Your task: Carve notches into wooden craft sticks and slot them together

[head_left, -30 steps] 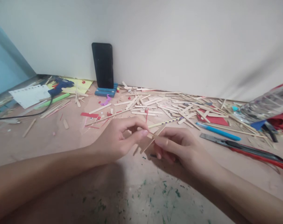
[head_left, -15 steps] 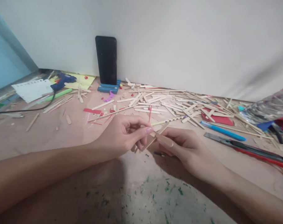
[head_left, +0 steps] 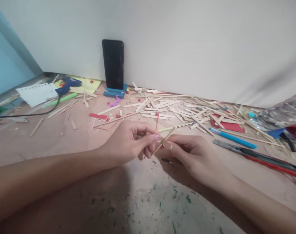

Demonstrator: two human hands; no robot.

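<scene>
My left hand (head_left: 128, 141) pinches a small piece made of crossed wooden craft sticks (head_left: 167, 144), held just above the table. My right hand (head_left: 190, 151) grips the same piece from the other side, thumb and forefinger closed near where the sticks cross. One rounded stick end points toward me, and a thin stick slants up behind the fingers. How the sticks are joined is hidden by my fingertips. A thin red strip (head_left: 157, 120) stands up just behind my left fingertips. Below the hands a small dark pointed bit (head_left: 166, 161) lies on the table.
Many loose craft sticks (head_left: 160, 104) are heaped along the wall. A phone (head_left: 113, 65) stands in a blue holder (head_left: 115, 92). At right lie a blue pen (head_left: 233, 138), a red-and-black box cutter (head_left: 260, 157) and a clear plastic bottle (head_left: 282, 109). A corded glue gun (head_left: 68, 85) lies at left.
The rounded stick end has turned in my fingers and now points more downward and toward me. Both hands stay in nearly the same place, and the view has shifted slightly.
</scene>
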